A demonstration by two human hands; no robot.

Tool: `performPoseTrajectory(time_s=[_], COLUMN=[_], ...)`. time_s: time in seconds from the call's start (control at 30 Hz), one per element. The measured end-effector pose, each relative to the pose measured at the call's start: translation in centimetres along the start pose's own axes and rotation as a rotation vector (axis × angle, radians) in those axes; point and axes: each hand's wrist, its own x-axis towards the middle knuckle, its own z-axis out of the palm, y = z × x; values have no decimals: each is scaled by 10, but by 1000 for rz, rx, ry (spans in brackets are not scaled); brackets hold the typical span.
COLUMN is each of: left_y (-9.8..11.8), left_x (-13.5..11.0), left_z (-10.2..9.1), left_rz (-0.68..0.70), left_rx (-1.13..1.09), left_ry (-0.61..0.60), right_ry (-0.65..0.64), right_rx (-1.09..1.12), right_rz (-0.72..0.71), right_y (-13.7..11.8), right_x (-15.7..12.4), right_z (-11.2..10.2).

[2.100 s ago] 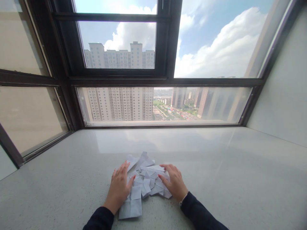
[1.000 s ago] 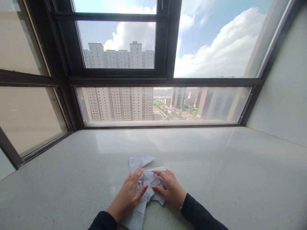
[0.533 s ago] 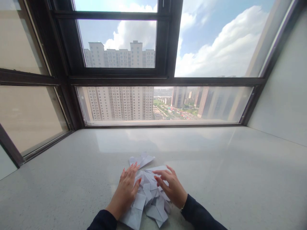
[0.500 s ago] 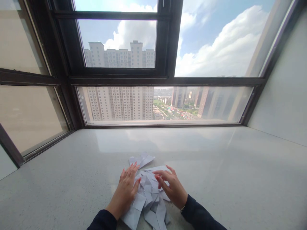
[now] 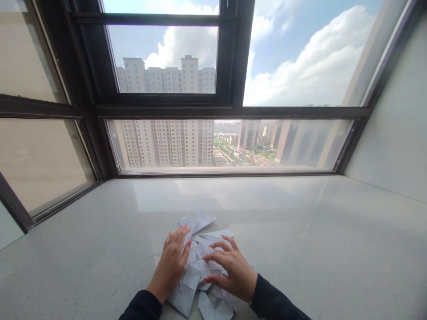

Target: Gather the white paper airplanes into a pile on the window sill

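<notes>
A heap of folded white paper pieces (image 5: pixel 200 262) lies on the pale speckled stone sill (image 5: pixel 316 249), near its front edge and well apart from the window frame (image 5: pixel 230 111). The left hand (image 5: pixel 171 262) rests flat on the heap's left side, fingers spread. The right hand (image 5: pixel 228 271) sits over the heap's right side, fingers curled and pinching a piece between thumb and fingertips. The heap lies between and under both hands.
</notes>
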Motion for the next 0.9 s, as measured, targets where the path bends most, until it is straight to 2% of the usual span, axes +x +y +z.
performPoseTrajectory(time_s=[0.13,0.23,0.37,0.47,0.57,0.73,0.83,0.9], left_y=[-1,-2,-4,-4,-4,2,9,13], left_x=[1,1,-1,-2,-1,0,-3,-6], left_z=[1,4,5,4,2,-4,-7,-6], left_rz=[14,9,-8,-22,-30,-6,86,184], left_rx=[7,34,73,87,82,50,16,-7], left_ry=[11,5,7,20,23,-6,-57,-111], right_ry=[53,-18,-188,-230,-145,106,198,209], right_rx=[-131,-129,-101,-141,-222,-355,-394,-416], right_rz=[75,-11,-137,-132,-33,132,210,284], right_y=[10,9,5,7,14,31,41,45], right_x=[2,0,-6,-8,-5,1,0,-2], right_z=[-9,-13,6,19,14,-4,-1,5])
